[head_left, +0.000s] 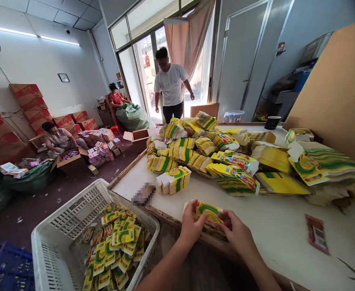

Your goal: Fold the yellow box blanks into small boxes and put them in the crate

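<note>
Between my two hands, over the front edge of the white table (274,226), is a small yellow and green printed carton (210,213). My left hand (192,224) is closed on its left end, thumb across the front. My right hand (236,229) grips the right end with fingers and thumb. Whether the carton is folded up or flat I cannot tell. Just beyond my left hand stands a short row of cartons (175,180) with white flaps. Behind it lies a big heap of bundled flat cartons (192,155).
Left of the table, a white plastic crate (74,198) holds many yellow cartons. A small red packet (316,234) lies on the right of the table, a dark mug (272,122) at the back. One person (171,87) stands beyond the table; two others sit farther left among boxes and sacks.
</note>
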A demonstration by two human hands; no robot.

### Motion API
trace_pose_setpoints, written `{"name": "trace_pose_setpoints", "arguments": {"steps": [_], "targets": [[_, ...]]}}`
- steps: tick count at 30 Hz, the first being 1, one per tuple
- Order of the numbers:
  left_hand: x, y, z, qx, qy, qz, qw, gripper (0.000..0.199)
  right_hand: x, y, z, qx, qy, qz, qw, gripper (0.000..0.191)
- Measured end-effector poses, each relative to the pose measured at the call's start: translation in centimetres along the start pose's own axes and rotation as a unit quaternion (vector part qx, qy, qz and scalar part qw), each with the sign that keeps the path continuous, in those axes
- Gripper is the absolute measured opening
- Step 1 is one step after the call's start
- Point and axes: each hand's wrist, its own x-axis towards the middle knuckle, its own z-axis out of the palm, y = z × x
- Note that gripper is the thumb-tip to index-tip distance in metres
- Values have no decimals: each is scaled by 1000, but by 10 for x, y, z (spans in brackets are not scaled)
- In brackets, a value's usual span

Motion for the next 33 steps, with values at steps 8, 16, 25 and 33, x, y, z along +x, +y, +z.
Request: {"name": "trace_pose_setpoints", "arguments": {"steps": [8, 16, 25, 33], "targets": [[10, -6, -8, 120, -96, 50, 987, 37, 11, 20, -20, -99, -59, 4, 993, 18], [8, -9, -5, 148, -86, 41, 984, 40, 10, -3, -49, -160, 17, 77, 984, 15], [-19, 41, -21, -70, 12, 38, 997, 89, -28, -65, -69, 93, 210, 105, 968, 37], [-73, 87, -33, -641, 94, -32, 761, 43, -98, -113, 19, 291, 54, 51, 954, 29]]}}
